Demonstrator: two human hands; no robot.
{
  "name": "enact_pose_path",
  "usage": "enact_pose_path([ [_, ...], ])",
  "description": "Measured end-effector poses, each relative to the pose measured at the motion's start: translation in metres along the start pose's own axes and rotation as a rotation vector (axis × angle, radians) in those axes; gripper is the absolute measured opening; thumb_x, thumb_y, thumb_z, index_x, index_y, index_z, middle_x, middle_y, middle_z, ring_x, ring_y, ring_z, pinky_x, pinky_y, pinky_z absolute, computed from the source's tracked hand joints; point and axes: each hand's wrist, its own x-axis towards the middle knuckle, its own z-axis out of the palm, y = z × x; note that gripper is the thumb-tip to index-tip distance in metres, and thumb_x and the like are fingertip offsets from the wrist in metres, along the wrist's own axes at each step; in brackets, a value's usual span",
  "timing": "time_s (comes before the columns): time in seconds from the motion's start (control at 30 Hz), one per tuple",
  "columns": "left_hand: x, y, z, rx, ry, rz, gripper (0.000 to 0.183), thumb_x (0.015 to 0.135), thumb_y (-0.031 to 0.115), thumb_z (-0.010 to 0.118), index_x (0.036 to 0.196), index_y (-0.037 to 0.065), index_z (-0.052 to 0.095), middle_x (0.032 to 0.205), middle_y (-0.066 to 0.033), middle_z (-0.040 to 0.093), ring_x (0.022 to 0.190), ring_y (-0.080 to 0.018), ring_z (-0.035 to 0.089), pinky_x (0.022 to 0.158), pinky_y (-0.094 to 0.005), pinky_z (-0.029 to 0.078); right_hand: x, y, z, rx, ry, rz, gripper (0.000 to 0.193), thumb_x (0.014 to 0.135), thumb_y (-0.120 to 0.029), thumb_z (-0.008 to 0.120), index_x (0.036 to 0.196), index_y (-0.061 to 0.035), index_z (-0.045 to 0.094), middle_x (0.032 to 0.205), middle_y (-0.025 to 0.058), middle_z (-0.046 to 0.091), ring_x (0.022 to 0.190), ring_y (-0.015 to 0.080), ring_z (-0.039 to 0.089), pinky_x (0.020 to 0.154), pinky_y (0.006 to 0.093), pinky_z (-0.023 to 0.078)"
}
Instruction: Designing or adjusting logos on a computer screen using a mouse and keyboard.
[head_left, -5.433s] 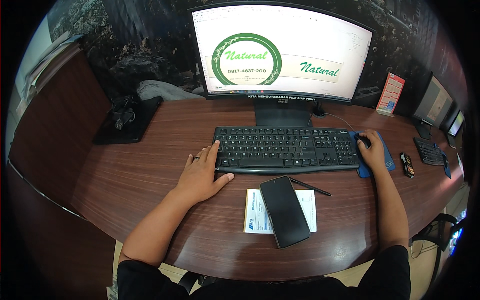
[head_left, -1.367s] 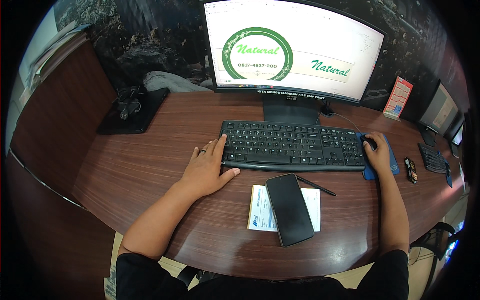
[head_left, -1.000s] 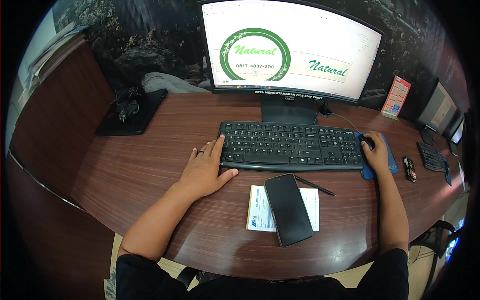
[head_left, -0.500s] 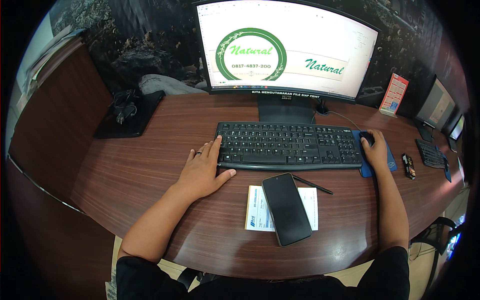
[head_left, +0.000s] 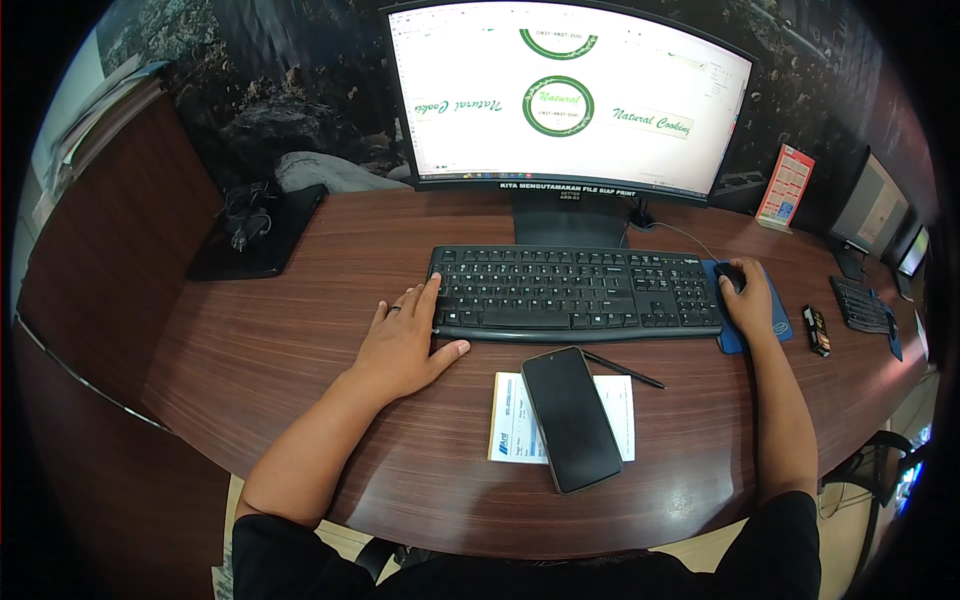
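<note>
My left hand (head_left: pixel 397 338) rests at the left end of a black keyboard (head_left: pixel 575 319), fingers stretched out and a fingertip at its left edge. A dark ring sits on one finger. At the keyboard's right end, my right hand (head_left: pixel 748 300) is wrapped over a black computer mouse (head_left: pixel 727 271), which it partly hides, on a blue mouse pad (head_left: pixel 783 335). Behind the keyboard stands a curved monitor (head_left: pixel 460 150), its screen showing a small green ring design with green script lettering on both sides.
Before the keyboard, a dark phone (head_left: pixel 572 420) lies across a white paper pad (head_left: pixel 508 415), beside a black pen (head_left: pixel 630 371). A black flat device (head_left: pixel 265 248) with a coiled cable sits at left. Right are a small black box (head_left: pixel 817 330), a red desk calendar (head_left: pixel 785 188) and another monitor (head_left: pixel 873 215).
The picture on the screen has zoomed out: the large green ring is now small, with part of another above it and more lettering at the left. Both hands stay in place.
</note>
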Motion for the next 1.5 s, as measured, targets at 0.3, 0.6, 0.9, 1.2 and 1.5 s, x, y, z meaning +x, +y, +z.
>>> enact_pose_path([
  [0.3, 0.0, 0.001, -0.002, -0.006, -0.007, -0.012, 0.099, 0.093, 0.052, 0.066, 0.16, 0.0, 0.015, 0.159, -0.0264, 0.036, 0.149, -0.0386, 0.034, 0.122, -0.058, 0.026, 0.0, -0.011, -0.004, 0.031, 0.011, 0.066, 0.036, 0.084, -0.011, 0.074, 0.117, 0.0007, 0.064, 0.118, 0.0191, 0.064, 0.109, 0.0377, 0.064, 0.094, 0.041, 0.051],
  [0.6, -0.001, 0.002, -0.002, -0.019, 0.006, -0.003, 0.099, 0.092, 0.051, 0.067, 0.16, 0.001, 0.016, 0.156, -0.0296, 0.038, 0.147, -0.0417, 0.036, 0.121, -0.0585, 0.026, 0.0, -0.006, -0.002, 0.021, 0.036, -0.002, 0.033, 0.084, -0.01, 0.074, 0.114, 0.0003, 0.065, 0.117, 0.0175, 0.064, 0.109, 0.0379, 0.064, 0.094, 0.041, 0.051],
  [0.9, 0.0, -0.003, 0.003, -0.013, 0.043, 0.032, 0.099, 0.093, 0.054, 0.065, 0.16, 0.0, 0.017, 0.153, -0.0302, 0.041, 0.145, -0.0426, 0.039, 0.119, -0.0609, 0.028, -0.002, -0.007, -0.004, 0.081, 0.002, 0.022, 0.029, 0.084, -0.01, 0.073, 0.113, -0.0033, 0.07, 0.123, 0.0174, 0.063, 0.116, 0.0363, 0.063, 0.099, 0.0407, 0.05],
  [1.2, 0.0, -0.004, 0.004, 0.018, 0.055, 0.043, 0.099, 0.093, 0.058, 0.063, 0.16, -0.001, 0.017, 0.152, -0.0305, 0.042, 0.144, -0.0431, 0.041, 0.118, -0.0625, 0.03, -0.002, -0.005, -0.002, 0.051, -0.006, 0.034, 0.026, 0.085, -0.012, 0.073, 0.11, -0.0029, 0.072, 0.126, 0.019, 0.062, 0.119, 0.0378, 0.062, 0.101, 0.0416, 0.05],
  [1.5, -0.001, 0.001, -0.001, -0.005, 0.022, 0.015, 0.1, 0.093, 0.055, 0.065, 0.16, 0.0, 0.016, 0.155, -0.0295, 0.039, 0.147, -0.0415, 0.037, 0.12, -0.0605, 0.028, -0.001, -0.004, -0.002, 0.073, -0.007, 0.019, 0.025, 0.084, -0.01, 0.074, 0.108, -0.0026, 0.072, 0.123, 0.0185, 0.064, 0.117, 0.0369, 0.063, 0.099, 0.0409, 0.05],
])
